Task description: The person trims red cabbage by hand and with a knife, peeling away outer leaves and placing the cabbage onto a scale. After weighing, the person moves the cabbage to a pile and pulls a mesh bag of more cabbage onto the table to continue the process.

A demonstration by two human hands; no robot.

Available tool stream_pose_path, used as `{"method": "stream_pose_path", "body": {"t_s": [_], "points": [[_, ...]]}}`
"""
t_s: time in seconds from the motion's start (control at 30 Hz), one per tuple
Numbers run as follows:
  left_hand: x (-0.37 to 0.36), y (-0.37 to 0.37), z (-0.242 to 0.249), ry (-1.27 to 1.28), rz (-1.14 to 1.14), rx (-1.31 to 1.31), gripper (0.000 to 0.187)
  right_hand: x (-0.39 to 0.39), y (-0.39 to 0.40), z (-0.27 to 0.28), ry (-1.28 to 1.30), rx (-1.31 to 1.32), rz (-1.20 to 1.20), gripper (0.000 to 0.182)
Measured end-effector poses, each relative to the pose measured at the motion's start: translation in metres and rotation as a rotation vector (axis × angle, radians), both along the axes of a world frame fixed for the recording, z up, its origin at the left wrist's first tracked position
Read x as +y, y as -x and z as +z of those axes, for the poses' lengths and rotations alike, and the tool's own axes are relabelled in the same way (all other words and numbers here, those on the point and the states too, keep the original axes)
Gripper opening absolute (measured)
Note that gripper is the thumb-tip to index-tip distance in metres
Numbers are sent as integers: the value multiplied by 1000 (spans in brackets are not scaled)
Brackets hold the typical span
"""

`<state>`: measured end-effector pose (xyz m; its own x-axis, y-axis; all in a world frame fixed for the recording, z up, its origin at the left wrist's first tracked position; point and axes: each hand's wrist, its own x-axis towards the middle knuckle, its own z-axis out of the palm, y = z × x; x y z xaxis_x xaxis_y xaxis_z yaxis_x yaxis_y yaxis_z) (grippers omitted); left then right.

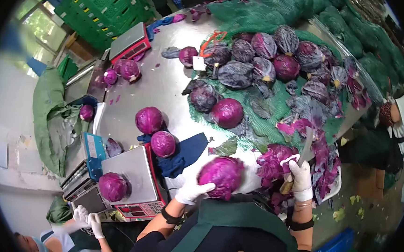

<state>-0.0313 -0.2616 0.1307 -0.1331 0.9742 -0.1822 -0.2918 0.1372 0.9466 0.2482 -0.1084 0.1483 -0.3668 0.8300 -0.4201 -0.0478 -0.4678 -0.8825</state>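
Observation:
My left hand (194,192), in a white glove, grips the left side of a large red cabbage (221,177) at the table's front edge. A knife (306,146) stands blade up in my right hand (300,177), which is gloved too and closed around its handle. Loose purple leaves (323,167) lie beside and below the right hand. Between the hands is a ragged leafy cabbage (274,161). Behind them, several cabbages with dull outer leaves (236,74) rest on green netting (264,104).
Left of me a red scale (135,173) holds a cabbage (112,186); two cabbages sit on blue cloth (183,157). A second scale (130,42) and green crates (102,11) stand farther back. Co-workers are at the lower left, far side and right.

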Motion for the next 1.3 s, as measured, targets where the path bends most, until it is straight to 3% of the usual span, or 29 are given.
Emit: {"method": "stream_pose_path", "body": {"t_s": [0.03,0.07,0.1,0.23,0.3,0.37,0.4,0.5,0.63,0.7,0.77,0.8,0.83,0.9,0.97,1.03,1.17,1.23,1.27,1.3], "points": [[-4,10,0,-34,-5,84,88,7,-12,-4,-5,-73,136,8],[-6,14,3,-66,-21,92,87,9,-13,-7,-140,-341,243,15],[-5,15,12,-99,-35,99,86,8,-8,-17,-749,-588,280,28],[-2,27,15,-202,-196,298,86,-15,44,25,-656,-305,376,43],[1,26,13,-194,-230,302,87,-25,76,44,-745,-140,413,49],[1,24,9,-166,-231,286,86,-33,91,28,-656,-58,514,45],[0,22,10,-167,-230,288,86,-32,98,19,-779,-48,511,40],[-6,19,14,-80,-141,216,78,-33,98,15,-703,-9,614,32],[-5,16,20,-29,-258,251,79,-37,87,24,-753,-148,708,21],[-5,12,19,-31,-302,262,80,-40,78,11,-754,-58,664,19],[-7,5,13,31,-277,62,82,-35,70,18,-543,-81,719,16],[-8,4,11,19,-276,71,83,-31,66,17,-647,-29,632,20],[-7,4,12,23,-281,67,83,-34,63,19,-565,-198,599,32],[-3,5,14,29,-317,134,82,-40,68,32,-677,-115,568,42],[-4,1,13,31,-300,141,81,-48,71,31,-736,-176,665,33],[-4,2,11,48,-347,243,81,-52,70,18,-771,-181,591,25],[-10,-7,16,176,-258,28,79,-48,57,14,-872,-62,717,13],[-14,-9,14,142,-208,52,80,-43,47,21,-518,-29,678,15],[-15,-10,14,104,-159,75,80,-46,42,22,-288,-50,534,20],[-16,-10,13,103,-160,76,80,-48,41,16,-305,-44,402,24]]}}
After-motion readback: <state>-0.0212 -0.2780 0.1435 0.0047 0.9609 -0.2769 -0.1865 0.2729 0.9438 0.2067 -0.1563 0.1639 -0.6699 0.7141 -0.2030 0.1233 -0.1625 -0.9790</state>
